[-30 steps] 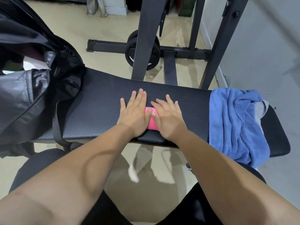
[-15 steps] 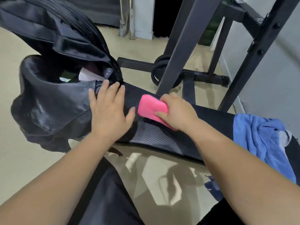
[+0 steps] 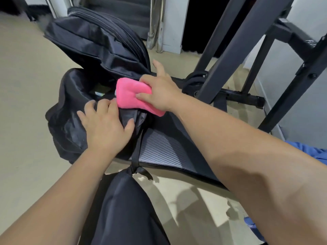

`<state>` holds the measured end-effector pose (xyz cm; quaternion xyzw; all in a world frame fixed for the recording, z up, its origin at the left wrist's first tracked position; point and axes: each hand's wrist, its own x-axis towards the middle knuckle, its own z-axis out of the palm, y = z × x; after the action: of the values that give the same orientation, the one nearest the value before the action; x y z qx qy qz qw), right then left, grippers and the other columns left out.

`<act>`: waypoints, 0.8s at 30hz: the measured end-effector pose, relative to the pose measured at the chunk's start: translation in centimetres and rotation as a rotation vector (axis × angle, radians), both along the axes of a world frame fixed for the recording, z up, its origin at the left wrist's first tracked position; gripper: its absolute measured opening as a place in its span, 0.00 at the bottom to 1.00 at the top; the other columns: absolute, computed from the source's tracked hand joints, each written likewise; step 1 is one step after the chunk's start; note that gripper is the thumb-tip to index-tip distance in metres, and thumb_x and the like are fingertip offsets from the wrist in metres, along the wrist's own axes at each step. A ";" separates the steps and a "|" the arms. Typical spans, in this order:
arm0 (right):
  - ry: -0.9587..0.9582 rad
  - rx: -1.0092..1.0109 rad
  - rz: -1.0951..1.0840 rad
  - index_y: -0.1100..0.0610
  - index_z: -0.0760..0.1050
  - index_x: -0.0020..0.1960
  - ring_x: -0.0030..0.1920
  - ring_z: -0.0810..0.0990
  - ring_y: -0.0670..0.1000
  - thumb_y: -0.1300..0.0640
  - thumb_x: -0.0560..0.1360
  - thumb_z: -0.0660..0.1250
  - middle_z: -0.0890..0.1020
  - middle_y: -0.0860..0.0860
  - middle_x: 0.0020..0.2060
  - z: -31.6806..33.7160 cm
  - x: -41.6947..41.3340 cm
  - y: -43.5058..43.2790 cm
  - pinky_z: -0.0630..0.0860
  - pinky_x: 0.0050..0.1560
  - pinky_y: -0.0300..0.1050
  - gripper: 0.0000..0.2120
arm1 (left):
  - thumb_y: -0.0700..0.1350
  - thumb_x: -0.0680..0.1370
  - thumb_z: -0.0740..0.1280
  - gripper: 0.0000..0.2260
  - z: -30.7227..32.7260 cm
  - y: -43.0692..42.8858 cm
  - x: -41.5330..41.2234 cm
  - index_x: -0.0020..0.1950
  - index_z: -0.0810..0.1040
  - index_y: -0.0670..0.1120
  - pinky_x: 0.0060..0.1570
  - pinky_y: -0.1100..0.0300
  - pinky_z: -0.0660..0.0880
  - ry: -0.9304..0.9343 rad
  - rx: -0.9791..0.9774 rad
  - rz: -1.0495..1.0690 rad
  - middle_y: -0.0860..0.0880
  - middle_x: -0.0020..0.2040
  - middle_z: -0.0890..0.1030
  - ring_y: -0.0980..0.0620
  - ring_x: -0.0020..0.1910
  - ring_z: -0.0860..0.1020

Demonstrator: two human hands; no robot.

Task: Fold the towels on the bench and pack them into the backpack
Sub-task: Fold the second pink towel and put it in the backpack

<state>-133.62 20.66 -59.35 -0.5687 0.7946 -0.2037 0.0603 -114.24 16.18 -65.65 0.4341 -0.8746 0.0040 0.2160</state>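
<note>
A folded pink towel [image 3: 131, 95] hangs at the mouth of the black backpack [image 3: 74, 110], which lies open on the left end of the black padded bench [image 3: 169, 149]. My right hand [image 3: 159, 91] grips the towel from the right, thumb underneath and index finger sticking out. My left hand [image 3: 104, 121] holds the near rim of the backpack's opening, fingers curled over the fabric. The backpack's flap [image 3: 99, 41] stands up behind the opening. A blue towel [image 3: 311, 152] shows only as a corner at the right edge.
Dark steel uprights of the bench rack [image 3: 235, 46] rise at the right behind the bench, with a floor bar and weight plate [image 3: 196, 82] beneath. A backpack strap [image 3: 136, 156] hangs over the bench's near edge. Beige floor lies to the left.
My right hand has carried the pink towel left from the bench middle to the backpack's opening. My left hand moved from the bench to the backpack's rim. The view swung left.
</note>
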 end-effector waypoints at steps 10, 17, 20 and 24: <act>0.041 -0.191 -0.066 0.57 0.74 0.56 0.53 0.77 0.61 0.49 0.78 0.69 0.73 0.54 0.58 -0.6 -0.6 -4.7 0.74 0.53 0.54 0.13 | 0.38 0.70 0.76 0.11 -4.0 0.0 -0.9 0.41 0.74 0.39 0.52 0.37 0.73 0.263 -0.056 -0.311 0.42 0.43 0.73 0.38 0.48 0.72; -0.035 -0.285 -0.252 0.59 0.73 0.54 0.49 0.77 0.61 0.50 0.79 0.66 0.74 0.55 0.54 1.1 -3.6 -1.5 0.75 0.52 0.58 0.12 | 0.39 0.73 0.71 0.07 -3.4 3.2 -4.0 0.39 0.74 0.40 0.51 0.38 0.74 0.330 -0.091 -0.458 0.42 0.41 0.74 0.40 0.45 0.72; -0.015 -0.270 -0.305 0.60 0.73 0.54 0.48 0.76 0.59 0.51 0.79 0.66 0.73 0.54 0.52 1.8 -5.8 1.6 0.73 0.49 0.53 0.12 | 0.40 0.73 0.68 0.05 -2.8 6.7 -5.9 0.45 0.77 0.39 0.51 0.37 0.74 0.328 -0.055 -0.538 0.42 0.43 0.75 0.40 0.47 0.71; -0.006 -0.270 -0.425 0.59 0.73 0.52 0.45 0.73 0.58 0.51 0.79 0.65 0.73 0.54 0.51 2.3 -9.5 7.6 0.68 0.44 0.49 0.11 | 0.47 0.69 0.71 0.17 -1.7 13.8 -8.5 0.56 0.77 0.42 0.57 0.28 0.70 0.125 -0.015 -0.517 0.45 0.50 0.75 0.41 0.51 0.72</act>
<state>-143.14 28.29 -57.03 -0.3910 0.8619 -0.3176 -0.0582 -122.75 29.99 -67.33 0.1940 -0.9414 -0.0717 0.2665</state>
